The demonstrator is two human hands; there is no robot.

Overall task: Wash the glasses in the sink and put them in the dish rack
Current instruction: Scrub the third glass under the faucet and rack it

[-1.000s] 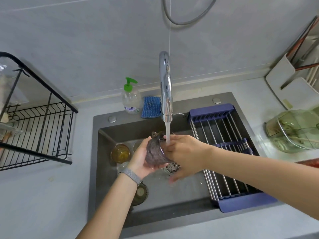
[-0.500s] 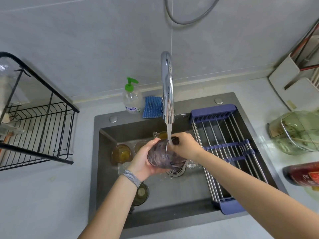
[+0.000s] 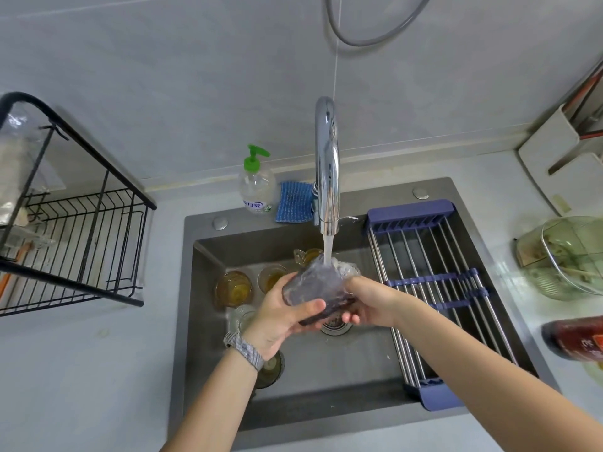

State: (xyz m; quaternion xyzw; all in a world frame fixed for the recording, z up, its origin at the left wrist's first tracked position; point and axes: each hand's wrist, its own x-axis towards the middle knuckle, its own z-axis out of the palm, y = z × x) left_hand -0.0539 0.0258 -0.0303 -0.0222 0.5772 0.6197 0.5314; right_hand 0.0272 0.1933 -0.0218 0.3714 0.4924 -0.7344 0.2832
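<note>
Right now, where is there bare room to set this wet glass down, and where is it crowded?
Free: the black dish rack floor at left, the roll-up rack bars over the sink's right side, and the sink floor nearest you. Crowded: the sink's back-left corner, where amber glasses stand, and under both hands gripping the purple glass.

Light: we see soft, even daylight, moderately bright.
Glare: streaks shine on the faucet [image 3: 327,164].
Shadows: the sink [image 3: 208,288] walls look dim to us.
Edges: wide-angle bending curves the dish rack [image 3: 75,223].
Blur: we find the running water [image 3: 327,252] smeared.
</note>
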